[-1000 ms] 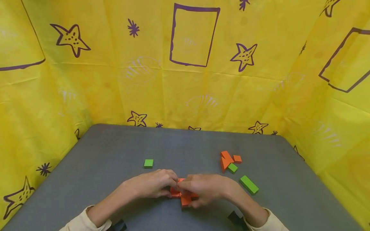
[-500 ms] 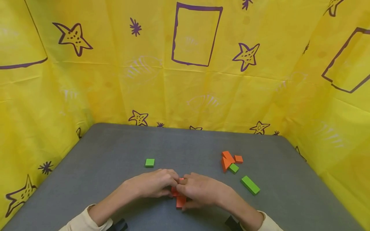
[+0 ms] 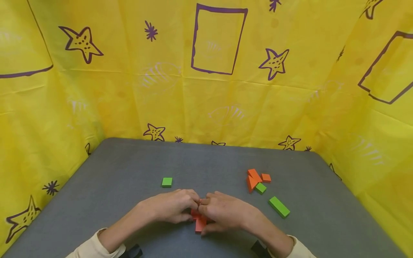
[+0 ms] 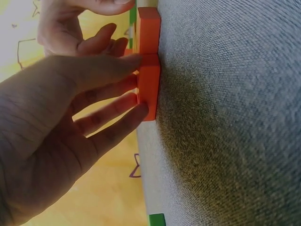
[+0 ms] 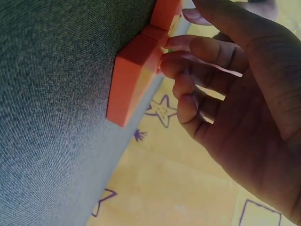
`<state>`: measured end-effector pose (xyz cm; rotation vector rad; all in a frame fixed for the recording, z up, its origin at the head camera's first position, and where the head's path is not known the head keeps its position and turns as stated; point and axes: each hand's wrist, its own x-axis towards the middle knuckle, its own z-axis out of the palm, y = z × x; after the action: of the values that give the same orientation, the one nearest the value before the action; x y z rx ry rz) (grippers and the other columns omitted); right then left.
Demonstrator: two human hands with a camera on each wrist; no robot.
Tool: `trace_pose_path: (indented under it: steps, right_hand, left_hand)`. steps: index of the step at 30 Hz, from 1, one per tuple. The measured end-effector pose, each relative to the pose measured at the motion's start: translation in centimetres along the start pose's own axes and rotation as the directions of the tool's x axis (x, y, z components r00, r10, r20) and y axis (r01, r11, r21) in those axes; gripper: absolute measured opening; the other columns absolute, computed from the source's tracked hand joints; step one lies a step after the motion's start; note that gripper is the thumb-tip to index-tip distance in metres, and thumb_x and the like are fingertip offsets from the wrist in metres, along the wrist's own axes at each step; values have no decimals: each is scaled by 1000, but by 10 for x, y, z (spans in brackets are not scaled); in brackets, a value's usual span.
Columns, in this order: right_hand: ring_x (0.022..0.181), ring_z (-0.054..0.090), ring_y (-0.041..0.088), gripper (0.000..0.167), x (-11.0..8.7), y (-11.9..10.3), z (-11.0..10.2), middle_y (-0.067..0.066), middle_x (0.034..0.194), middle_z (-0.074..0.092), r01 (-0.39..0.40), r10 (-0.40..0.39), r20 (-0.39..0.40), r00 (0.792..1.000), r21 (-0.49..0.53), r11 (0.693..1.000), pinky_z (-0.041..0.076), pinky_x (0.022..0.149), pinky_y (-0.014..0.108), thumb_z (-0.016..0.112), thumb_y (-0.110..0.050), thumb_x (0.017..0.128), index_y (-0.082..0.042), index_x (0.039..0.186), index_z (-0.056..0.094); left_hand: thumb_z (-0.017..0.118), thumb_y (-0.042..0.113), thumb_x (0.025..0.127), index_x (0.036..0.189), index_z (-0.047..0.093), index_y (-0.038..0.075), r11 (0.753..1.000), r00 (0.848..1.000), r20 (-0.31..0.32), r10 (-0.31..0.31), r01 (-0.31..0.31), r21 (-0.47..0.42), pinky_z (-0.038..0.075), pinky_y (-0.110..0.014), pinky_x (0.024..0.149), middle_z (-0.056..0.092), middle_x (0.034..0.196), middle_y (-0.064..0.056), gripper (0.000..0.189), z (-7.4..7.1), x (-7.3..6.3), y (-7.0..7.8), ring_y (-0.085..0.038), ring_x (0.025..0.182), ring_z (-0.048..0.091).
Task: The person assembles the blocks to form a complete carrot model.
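Note:
Several orange toy blocks (image 3: 200, 225) lie side by side on the grey table in front of me, mostly covered by both hands. My left hand (image 3: 176, 206) holds the orange block (image 4: 149, 89) at the left side, its thumb on the near face and fingers reaching across to the far side and end. My right hand (image 3: 227, 210) spans the right part of the group, fingers bent over the far side and thumb beside the front block. In the right wrist view its curled fingertips (image 5: 171, 66) are right at the orange blocks (image 5: 134, 70), one with a long sloping shape.
A green square block (image 3: 166, 182) lies beyond the left hand. At back right are orange pieces (image 3: 253, 177), a small orange block (image 3: 266, 177) and a small green block (image 3: 260, 188). A long green block (image 3: 279, 206) lies right of the right hand. Yellow cloth (image 3: 209, 107) encloses the table.
My right hand has shifted left, and the front orange block has slid left with it. The right hand now covers more of the group. My left hand stays nearly still.

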<state>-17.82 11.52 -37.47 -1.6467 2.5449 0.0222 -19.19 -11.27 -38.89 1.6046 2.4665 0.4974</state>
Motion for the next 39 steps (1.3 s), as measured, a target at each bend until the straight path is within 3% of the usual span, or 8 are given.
trace_pose_path:
  steps: [9,14,18,22,26,30,35,39]
  right_hand:
    - [80,42,3,22,-11,8,-17,-14,83,55,-117,117,0,993,44,992,35,74,20,72,-41,99,-20,95,66]
    - [77,39,4,29,-27,23,-30,-11,77,49,-174,178,-90,980,52,983,35,74,21,74,-37,98,-21,81,56]
    - [78,42,4,27,-46,44,-39,-9,79,53,-229,244,-209,947,97,969,39,75,22,75,-31,97,-21,82,55]
    - [82,49,8,16,-69,69,-45,-8,86,58,-349,375,-267,888,139,927,47,76,27,73,-25,99,-19,90,60]
    - [91,57,17,7,-95,92,-47,0,99,66,-472,504,-220,835,183,862,52,82,37,70,-18,100,-13,100,66]
    - [100,63,29,13,-115,112,-42,11,111,70,-526,558,-142,818,210,824,55,88,47,68,-10,100,-5,112,70]
    - [113,66,41,25,-130,130,-30,20,122,70,-522,541,-5,841,255,814,56,95,54,65,2,97,3,122,69]
    - [97,64,29,19,-134,139,-20,15,109,70,-494,487,94,868,250,833,56,86,44,62,6,95,-2,109,73]
  left_hand:
    - [75,31,98,99,81,19,999,999,-26,-40,40,10,50,-18,85,68,99,12,13,7,3,4,0,97,54]
    - [79,42,92,94,78,22,995,994,-16,-104,104,-4,46,-14,79,62,93,14,21,8,4,7,2,93,48]
    - [81,43,90,91,76,22,992,992,-17,-122,122,-10,47,-15,79,61,93,14,22,8,4,9,2,92,47]
    - [82,42,89,90,76,23,993,992,-19,-122,122,0,47,-16,81,61,95,15,20,8,4,10,1,94,47]
    - [82,41,89,90,75,23,992,992,-17,-122,122,10,48,-17,83,61,96,16,19,8,4,10,1,95,47]
    - [82,41,89,90,75,23,990,990,-1,-140,140,5,47,-16,81,59,96,16,19,7,5,10,1,94,46]
    - [83,40,89,90,75,23,989,989,6,-149,149,-1,46,-15,81,59,95,16,19,7,5,11,1,94,45]
    - [82,40,89,90,75,24,988,988,9,-156,156,-4,46,-15,81,59,95,16,18,7,5,12,1,94,45]
